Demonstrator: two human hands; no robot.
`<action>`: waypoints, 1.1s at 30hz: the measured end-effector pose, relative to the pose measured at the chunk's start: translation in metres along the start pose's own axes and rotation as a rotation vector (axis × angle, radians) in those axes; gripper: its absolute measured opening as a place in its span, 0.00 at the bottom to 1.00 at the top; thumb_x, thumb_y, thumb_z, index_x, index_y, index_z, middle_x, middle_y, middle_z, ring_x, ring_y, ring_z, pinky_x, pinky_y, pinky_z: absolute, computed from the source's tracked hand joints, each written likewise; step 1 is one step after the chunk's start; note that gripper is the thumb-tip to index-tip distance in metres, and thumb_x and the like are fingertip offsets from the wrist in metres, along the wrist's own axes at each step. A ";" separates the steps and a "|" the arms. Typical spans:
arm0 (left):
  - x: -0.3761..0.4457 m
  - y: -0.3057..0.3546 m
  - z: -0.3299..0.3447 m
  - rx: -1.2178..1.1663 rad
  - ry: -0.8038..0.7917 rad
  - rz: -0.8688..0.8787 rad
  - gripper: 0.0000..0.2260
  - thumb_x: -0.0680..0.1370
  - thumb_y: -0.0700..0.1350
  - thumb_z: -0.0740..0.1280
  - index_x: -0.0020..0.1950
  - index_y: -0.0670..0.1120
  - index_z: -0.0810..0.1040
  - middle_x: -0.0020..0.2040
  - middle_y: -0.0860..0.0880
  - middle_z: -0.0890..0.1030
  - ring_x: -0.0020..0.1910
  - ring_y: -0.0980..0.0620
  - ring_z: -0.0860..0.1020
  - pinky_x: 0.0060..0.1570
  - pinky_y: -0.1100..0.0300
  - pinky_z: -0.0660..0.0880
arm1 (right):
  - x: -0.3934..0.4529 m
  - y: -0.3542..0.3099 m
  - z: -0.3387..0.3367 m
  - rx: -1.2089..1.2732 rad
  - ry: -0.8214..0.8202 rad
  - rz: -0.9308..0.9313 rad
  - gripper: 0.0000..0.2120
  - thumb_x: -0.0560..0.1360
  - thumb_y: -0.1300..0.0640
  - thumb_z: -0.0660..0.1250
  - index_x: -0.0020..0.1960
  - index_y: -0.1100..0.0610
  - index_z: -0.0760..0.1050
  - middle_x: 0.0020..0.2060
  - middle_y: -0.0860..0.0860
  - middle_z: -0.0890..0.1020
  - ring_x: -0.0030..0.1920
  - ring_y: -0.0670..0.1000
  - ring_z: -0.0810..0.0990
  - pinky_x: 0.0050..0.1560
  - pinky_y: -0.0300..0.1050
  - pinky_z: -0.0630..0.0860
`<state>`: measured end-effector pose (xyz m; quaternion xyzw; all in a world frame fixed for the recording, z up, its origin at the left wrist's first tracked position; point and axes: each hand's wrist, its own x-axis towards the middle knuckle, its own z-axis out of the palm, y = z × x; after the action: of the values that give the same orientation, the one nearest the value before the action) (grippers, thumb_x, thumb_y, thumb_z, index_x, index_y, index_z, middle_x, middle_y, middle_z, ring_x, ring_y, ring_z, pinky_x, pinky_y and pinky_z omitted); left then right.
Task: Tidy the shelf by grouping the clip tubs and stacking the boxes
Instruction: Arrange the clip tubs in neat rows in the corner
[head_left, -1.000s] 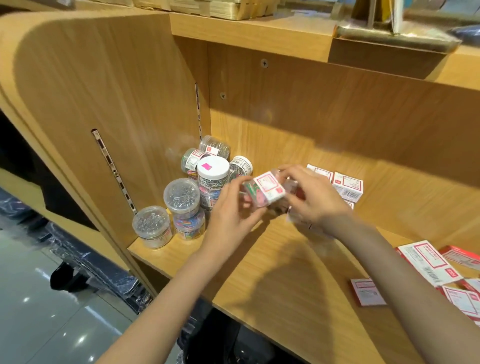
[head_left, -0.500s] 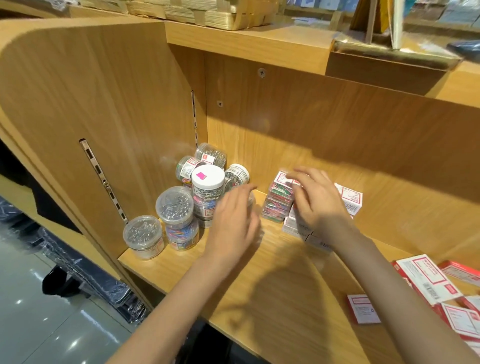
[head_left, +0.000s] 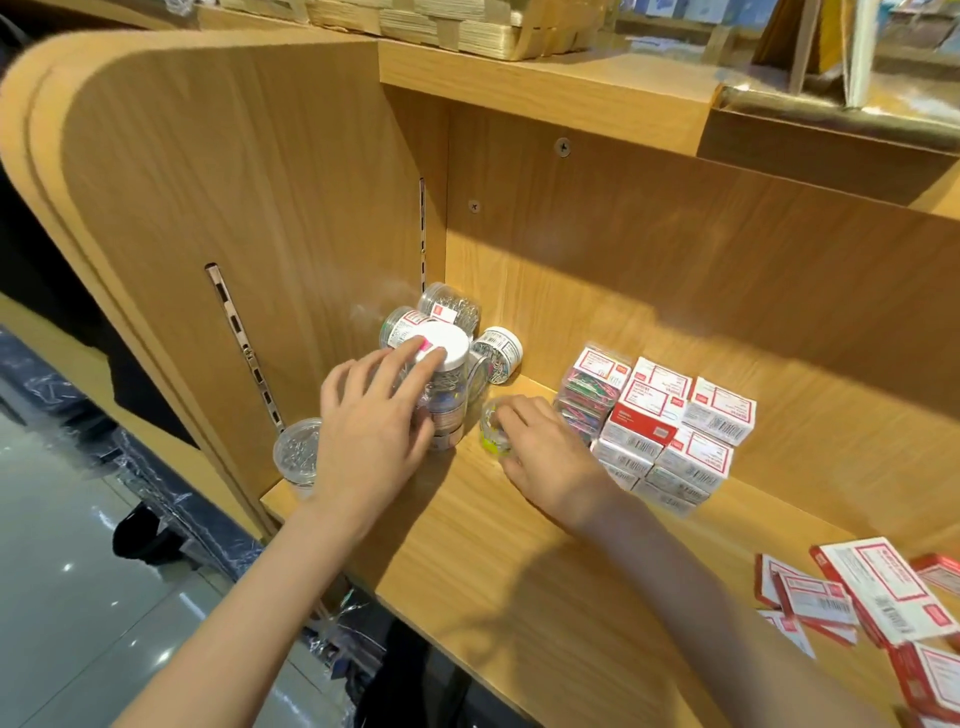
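Above the shelf: woven basket (head_left: 467, 26) on the top board
Lower left: glossy grey floor (head_left: 78, 623)
Side panel: slotted metal strip (head_left: 244, 348)

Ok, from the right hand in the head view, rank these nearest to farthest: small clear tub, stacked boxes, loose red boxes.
1. Small clear tub: under the right hand's fingers.
2. Stacked boxes: just right of it.
3. Loose red boxes: far right, near the front edge.
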<state>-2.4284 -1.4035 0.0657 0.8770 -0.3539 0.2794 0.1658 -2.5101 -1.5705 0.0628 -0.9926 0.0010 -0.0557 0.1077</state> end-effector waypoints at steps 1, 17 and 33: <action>0.000 0.000 0.000 -0.003 0.006 0.004 0.22 0.71 0.44 0.64 0.66 0.49 0.71 0.65 0.50 0.73 0.60 0.46 0.72 0.59 0.50 0.62 | -0.006 0.001 -0.004 0.023 -0.019 -0.018 0.16 0.75 0.61 0.62 0.62 0.59 0.67 0.63 0.53 0.68 0.63 0.53 0.64 0.66 0.46 0.62; 0.000 -0.013 -0.004 -0.169 -0.024 -0.089 0.19 0.74 0.51 0.59 0.63 0.47 0.72 0.61 0.47 0.73 0.55 0.44 0.71 0.48 0.49 0.73 | 0.044 -0.007 -0.028 0.258 0.089 0.155 0.23 0.75 0.60 0.65 0.68 0.58 0.64 0.65 0.54 0.71 0.66 0.54 0.67 0.63 0.41 0.61; -0.003 -0.023 0.006 -0.130 0.048 -0.157 0.21 0.74 0.57 0.63 0.59 0.44 0.73 0.55 0.46 0.77 0.51 0.44 0.74 0.47 0.51 0.74 | 0.057 0.000 -0.003 0.105 0.042 0.129 0.28 0.68 0.63 0.70 0.64 0.56 0.63 0.57 0.55 0.63 0.59 0.58 0.67 0.54 0.52 0.74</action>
<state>-2.4116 -1.3884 0.0569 0.8825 -0.2976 0.2626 0.2522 -2.4542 -1.5723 0.0719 -0.9821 0.0642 -0.0693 0.1627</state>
